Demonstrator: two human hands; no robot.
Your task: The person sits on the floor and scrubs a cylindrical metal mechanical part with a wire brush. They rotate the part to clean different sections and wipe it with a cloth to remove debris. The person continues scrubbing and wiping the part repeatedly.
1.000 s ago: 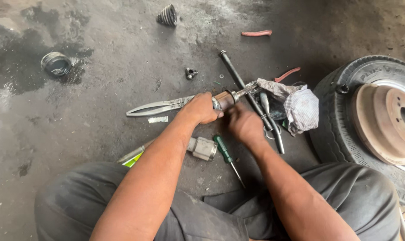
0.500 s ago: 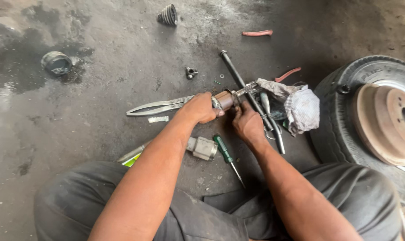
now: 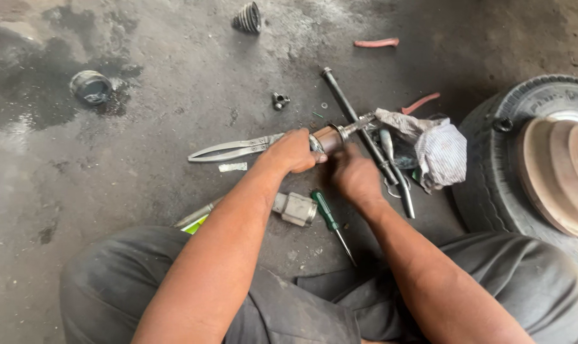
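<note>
1. Two hands of mine meet on one metal shaft [image 3: 332, 136] lying on the concrete floor [image 3: 142, 114].
2. My left hand [image 3: 293, 151] wraps it closed; long pliers [image 3: 228, 150] stick out just beyond the fist.
3. My right hand [image 3: 354, 175] seems clamped beside it (fingers partly hidden).
4. Green screwdriver [image 3: 327, 213] lies just below the grip, rag [image 3: 438, 153] to its right.

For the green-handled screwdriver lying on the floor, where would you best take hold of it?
Grip the green-handled screwdriver by its green handle, the thick end lying near the hands, coming from above. The thin metal shaft points toward the person's lap, and the handle lies clear, just right of the metal fitting.
</note>
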